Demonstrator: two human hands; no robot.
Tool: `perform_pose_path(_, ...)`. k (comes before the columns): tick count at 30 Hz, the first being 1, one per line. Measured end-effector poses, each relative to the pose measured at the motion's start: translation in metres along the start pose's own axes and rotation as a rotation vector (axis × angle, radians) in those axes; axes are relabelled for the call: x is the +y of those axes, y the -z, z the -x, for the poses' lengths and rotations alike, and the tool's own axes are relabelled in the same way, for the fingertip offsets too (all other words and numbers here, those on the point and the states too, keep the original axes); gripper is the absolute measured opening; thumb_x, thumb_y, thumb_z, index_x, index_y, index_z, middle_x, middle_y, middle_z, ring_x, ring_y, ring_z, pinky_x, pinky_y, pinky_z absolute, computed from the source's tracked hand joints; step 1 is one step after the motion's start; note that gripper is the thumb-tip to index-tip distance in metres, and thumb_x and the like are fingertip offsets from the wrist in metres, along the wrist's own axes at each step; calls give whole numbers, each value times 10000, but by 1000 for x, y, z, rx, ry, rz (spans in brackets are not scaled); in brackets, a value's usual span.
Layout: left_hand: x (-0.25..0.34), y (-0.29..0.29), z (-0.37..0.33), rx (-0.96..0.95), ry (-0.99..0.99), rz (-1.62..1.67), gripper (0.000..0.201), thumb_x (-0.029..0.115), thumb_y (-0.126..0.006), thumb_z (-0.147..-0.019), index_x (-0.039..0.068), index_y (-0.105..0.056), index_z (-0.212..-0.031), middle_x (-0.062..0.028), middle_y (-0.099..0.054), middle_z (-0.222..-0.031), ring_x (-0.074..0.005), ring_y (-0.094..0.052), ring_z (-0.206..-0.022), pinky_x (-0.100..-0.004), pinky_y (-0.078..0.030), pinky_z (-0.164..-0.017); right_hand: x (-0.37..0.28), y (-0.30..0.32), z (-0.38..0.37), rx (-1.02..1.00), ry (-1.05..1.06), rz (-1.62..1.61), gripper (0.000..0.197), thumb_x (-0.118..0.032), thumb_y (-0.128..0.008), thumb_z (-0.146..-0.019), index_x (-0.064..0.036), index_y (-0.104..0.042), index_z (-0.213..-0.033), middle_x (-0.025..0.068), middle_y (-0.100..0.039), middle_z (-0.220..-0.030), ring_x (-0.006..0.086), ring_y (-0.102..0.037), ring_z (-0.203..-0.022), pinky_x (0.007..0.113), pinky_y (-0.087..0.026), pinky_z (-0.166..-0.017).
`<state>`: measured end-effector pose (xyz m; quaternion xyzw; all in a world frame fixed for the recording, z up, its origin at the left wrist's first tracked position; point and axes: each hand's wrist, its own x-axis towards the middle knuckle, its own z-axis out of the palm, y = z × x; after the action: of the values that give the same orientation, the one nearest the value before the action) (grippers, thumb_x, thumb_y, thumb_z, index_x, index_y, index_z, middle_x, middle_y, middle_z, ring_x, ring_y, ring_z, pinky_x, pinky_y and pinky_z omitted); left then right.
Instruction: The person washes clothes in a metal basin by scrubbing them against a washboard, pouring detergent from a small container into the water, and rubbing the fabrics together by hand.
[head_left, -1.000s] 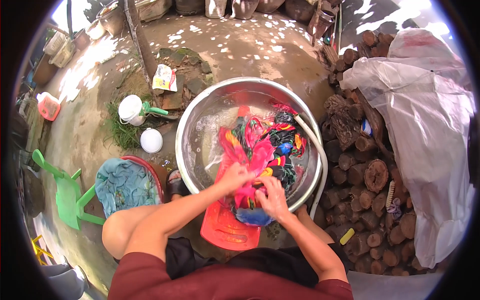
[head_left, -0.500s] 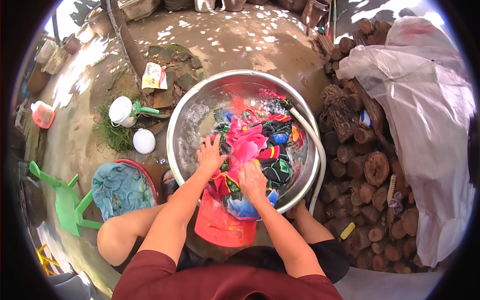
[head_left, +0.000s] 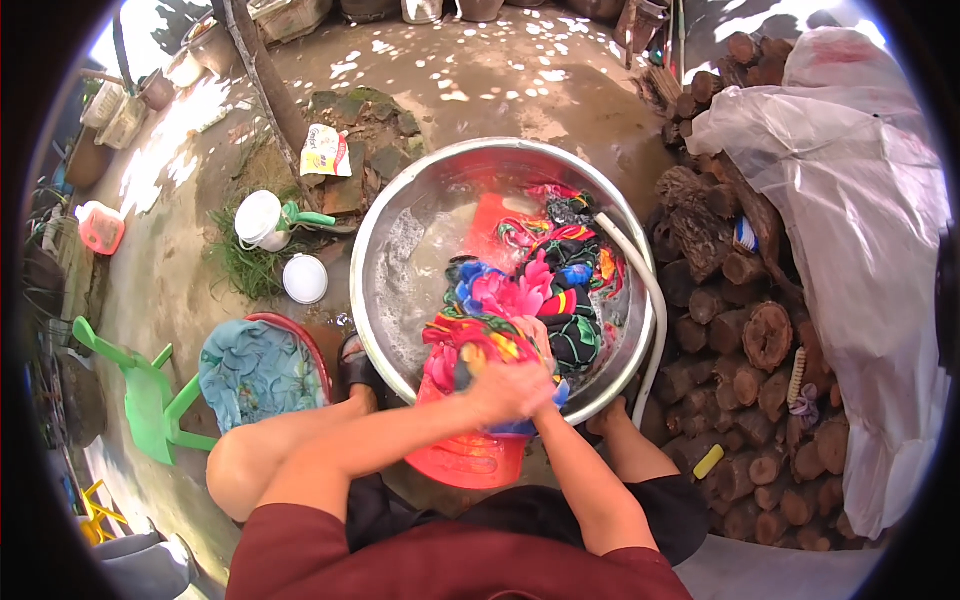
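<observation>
A large metal basin of water stands between my feet. In it lies a bunched floral cloth in pink, red, black, green and blue, wet and partly under water. Red plastic that looks like a washboard sticks out over the near rim, with the cloth's near end on it. My left hand, smeared by motion, reaches across onto the cloth near that rim. Just behind it is my right hand, mostly covered by the left, its fingers hidden. More red plastic shows in the water beyond the cloth.
A pale hose runs over the basin's right rim. Stacked logs under plastic sheeting stand at right. On the left are a red tub of blue cloth, a green chair, a white bucket and a lid.
My left hand has moved from the cloth's left side rightward and nearer, crossing in front of my right hand. The cloth's near part has bunched up, uncovering red plastic at the far side.
</observation>
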<state>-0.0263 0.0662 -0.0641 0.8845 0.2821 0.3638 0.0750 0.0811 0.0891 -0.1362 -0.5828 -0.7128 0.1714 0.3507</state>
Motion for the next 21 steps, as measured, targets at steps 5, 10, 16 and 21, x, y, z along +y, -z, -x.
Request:
perform_pose_path(5, -72, -38, -10, -29, 645, -215, 197, 288, -641, -798, 109, -589, -860, -72, -545, -820, -247, -588, -678, -367, -479, -559, -7, -1, -32, -114, -527, 23, 273, -236, -581, -835, -94, -545, -1065, 184, -621, -885, 387, -612, -870, 469, -475, -743)
perform_pose_path(10, -149, -16, 16, -474, 1232, 280, 940, 736, -581, -659, 173, -414, -1393, -228, -271, -1473, -364, -294, -1353, -472, -256, -1081, -15, -4, -36, 32, -237, -205, 281, -143, -546, -808, -61, -547, -1078, 137, -570, -1017, 322, -608, -873, 395, -481, -776)
perform_pose_path(16, -89, 37, 4, -362, 1098, 359, 509, 409, -695, -640, 105, -637, -1044, -169, -653, -991, -331, -623, -937, -406, -480, -831, 32, 36, -34, -212, -523, -935, 292, -20, -634, -793, -46, -592, -1081, 47, -626, -917, 144, -609, -827, 262, -492, -738)
perform_pose_path(21, -125, 84, -55, 313, 879, 662, 386, 251, -725, -697, 18, -631, -990, -95, -668, -877, -173, -624, -798, -330, -493, -763, 59, 84, -19, 326, -537, -241, 245, -15, -607, -785, -8, -575, -1028, 121, -630, -981, 220, -610, -903, 319, -474, -823)
